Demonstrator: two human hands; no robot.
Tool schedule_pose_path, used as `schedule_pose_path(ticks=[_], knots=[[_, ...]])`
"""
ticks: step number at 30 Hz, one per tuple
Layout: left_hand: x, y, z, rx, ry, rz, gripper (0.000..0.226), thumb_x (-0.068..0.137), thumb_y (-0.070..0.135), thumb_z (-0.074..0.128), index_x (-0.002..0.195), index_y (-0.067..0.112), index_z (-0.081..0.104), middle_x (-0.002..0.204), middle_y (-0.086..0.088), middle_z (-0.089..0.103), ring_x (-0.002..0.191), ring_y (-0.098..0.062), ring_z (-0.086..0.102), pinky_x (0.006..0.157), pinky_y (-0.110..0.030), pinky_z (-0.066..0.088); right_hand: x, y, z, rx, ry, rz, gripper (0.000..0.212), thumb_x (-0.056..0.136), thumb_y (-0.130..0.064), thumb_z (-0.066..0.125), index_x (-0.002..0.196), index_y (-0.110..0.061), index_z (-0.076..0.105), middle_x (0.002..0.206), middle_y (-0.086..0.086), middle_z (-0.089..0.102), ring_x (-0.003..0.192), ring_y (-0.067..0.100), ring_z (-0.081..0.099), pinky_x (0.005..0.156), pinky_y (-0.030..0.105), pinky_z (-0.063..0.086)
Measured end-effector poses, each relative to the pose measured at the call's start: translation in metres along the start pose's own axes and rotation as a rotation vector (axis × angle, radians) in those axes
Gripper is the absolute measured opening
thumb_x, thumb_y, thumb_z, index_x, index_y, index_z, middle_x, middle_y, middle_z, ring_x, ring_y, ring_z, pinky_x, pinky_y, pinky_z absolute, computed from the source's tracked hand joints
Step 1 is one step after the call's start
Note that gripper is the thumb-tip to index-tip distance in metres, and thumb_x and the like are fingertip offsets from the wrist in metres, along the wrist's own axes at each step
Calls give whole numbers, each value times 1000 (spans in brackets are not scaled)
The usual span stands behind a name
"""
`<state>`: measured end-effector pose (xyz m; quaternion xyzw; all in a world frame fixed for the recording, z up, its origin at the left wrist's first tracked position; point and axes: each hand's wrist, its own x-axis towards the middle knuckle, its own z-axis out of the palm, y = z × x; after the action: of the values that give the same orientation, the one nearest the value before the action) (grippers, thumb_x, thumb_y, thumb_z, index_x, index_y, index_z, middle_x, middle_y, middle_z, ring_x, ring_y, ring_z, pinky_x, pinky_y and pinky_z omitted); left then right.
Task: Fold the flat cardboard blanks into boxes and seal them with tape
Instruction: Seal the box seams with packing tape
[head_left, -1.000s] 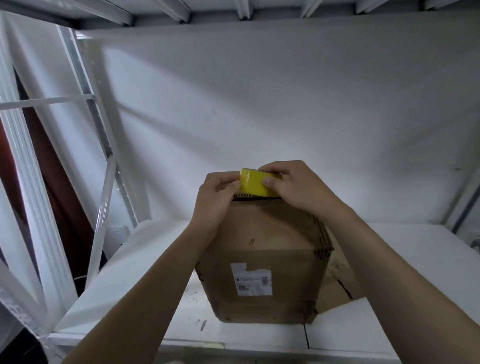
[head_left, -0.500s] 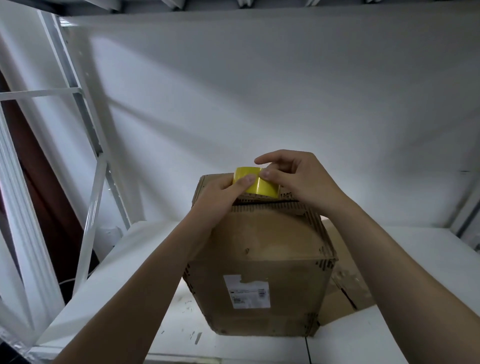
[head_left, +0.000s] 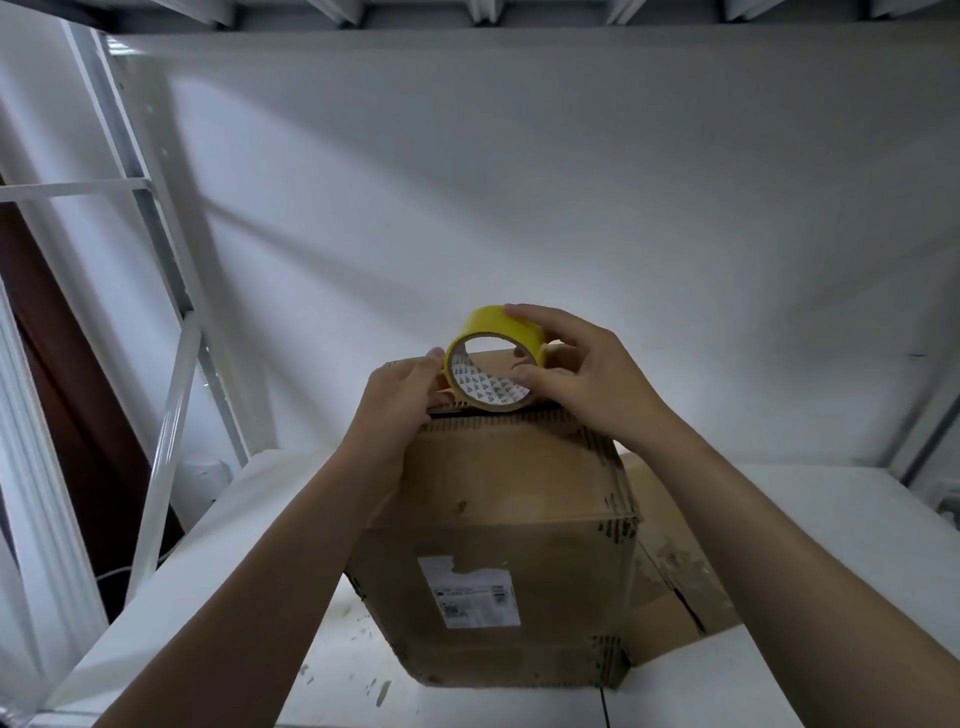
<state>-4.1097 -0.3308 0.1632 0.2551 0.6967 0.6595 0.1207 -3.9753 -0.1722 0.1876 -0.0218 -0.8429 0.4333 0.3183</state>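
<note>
My right hand (head_left: 582, 376) is pinching the yellow tape roll (head_left: 485, 321) upright on top of the cardboard box (head_left: 498, 499) — thumb at its core, fingers over it. My left hand (head_left: 397, 402) is touching the roll's left rim — its grip I cannot tell. The box is standing on the white surface (head_left: 810, 525).

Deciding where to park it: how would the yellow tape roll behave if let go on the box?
Probably rolls: the tape roll stands on its round edge atop the box, steadied by the right hand. Likely light and stiff: fingertips alone hold it. Laid flat, it should stay.
</note>
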Motion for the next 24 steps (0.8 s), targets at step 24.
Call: schedule_pose_path(ticks=[24], knots=[[-7,1,-9,121,-25,-27,26,93,13,46,77,10,65,83,-6,75,84,-19,73,70,-32,44,-14,22,5,-260,-25,-82,57,98,-20,65,146,-44,47,112,-6,60,104,7,57,84,15,43]])
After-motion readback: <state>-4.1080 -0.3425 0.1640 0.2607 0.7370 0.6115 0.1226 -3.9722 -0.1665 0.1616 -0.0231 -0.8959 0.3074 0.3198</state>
